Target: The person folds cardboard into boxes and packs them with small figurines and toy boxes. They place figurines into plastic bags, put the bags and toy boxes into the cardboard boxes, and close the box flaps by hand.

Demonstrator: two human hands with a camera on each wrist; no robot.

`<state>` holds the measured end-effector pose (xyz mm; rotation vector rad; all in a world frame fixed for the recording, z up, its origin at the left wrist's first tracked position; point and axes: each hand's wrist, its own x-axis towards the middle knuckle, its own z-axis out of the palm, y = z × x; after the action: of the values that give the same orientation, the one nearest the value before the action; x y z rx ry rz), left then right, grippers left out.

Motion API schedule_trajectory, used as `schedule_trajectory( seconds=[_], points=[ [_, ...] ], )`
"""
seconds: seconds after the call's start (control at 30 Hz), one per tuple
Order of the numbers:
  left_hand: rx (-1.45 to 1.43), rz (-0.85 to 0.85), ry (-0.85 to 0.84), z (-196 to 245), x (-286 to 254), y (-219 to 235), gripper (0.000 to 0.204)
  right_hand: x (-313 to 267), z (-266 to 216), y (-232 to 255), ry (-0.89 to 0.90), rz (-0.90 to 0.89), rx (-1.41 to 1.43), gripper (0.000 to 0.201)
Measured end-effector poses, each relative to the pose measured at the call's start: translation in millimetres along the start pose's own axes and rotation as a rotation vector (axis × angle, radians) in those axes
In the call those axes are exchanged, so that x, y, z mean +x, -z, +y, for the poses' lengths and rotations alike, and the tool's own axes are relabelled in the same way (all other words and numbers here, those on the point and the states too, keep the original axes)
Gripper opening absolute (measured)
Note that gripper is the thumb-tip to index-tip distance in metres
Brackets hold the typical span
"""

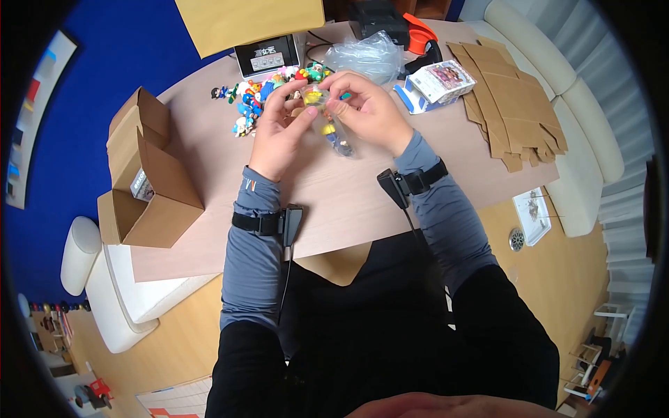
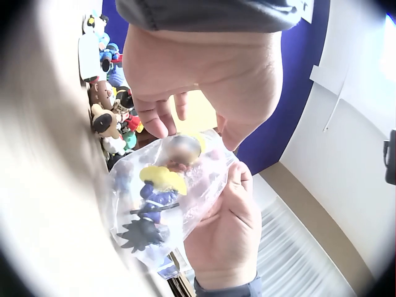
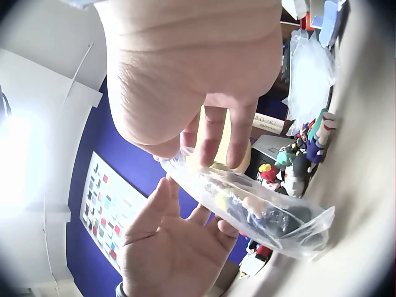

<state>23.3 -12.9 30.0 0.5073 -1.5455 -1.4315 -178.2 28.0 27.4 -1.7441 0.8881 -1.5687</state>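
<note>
In front of me, above the table, hangs a clear plastic bag (image 1: 341,145) with small toy figures inside. Through the film in the left wrist view shows a figure with yellow and blue parts and spiky dark hair (image 2: 143,235). My left hand (image 1: 277,136) pinches the bag's upper end between thumb and fingers. Opposite it, my right hand (image 1: 373,115) grips the same end, its thumb toward me. In the right wrist view the bag (image 3: 278,216) slants down from the fingertips. Several loose toy figures (image 1: 249,104) stand on the table just beyond the left hand.
An opened cardboard box (image 1: 167,209) stands at the table's left. Flattened cardboard (image 1: 512,104) lies at the right edge, near a white printed box (image 1: 440,82). Crumpled clear plastic (image 1: 366,57) lies at the back, beside an orange and black object (image 1: 420,33).
</note>
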Motion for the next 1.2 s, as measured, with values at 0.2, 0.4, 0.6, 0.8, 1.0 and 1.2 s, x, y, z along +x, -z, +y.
schedule_trajectory(
  seconds=[0.2, 0.4, 0.6, 0.8, 1.0, 1.2],
  points=[
    [0.011, -0.08, 0.103, 4, -3, -1, 0.031, 1, -11, -4, 0.007, -0.111, 0.073, 0.005],
    [0.096, -0.04, 0.111, -12, 0, 8, 0.021, 2, -8, -3, -0.139, -0.007, -0.001, 0.006],
    [0.09, 0.087, 0.079, -13, 3, 8, 0.014, 2, -1, -5, -0.16, -0.009, -0.006, 0.007],
    [0.131, 0.112, -0.065, -9, 1, 7, 0.009, 2, -2, -9, -0.113, 0.039, 0.033, 0.021],
    [0.14, 0.103, -0.054, -6, -1, 7, 0.01, 0, 7, -8, -0.225, 0.011, -0.046, 0.024],
    [0.06, -0.04, 0.246, 0, -2, -1, 0.025, -3, -2, -9, -0.251, -0.014, -0.041, 0.013]
  ],
)
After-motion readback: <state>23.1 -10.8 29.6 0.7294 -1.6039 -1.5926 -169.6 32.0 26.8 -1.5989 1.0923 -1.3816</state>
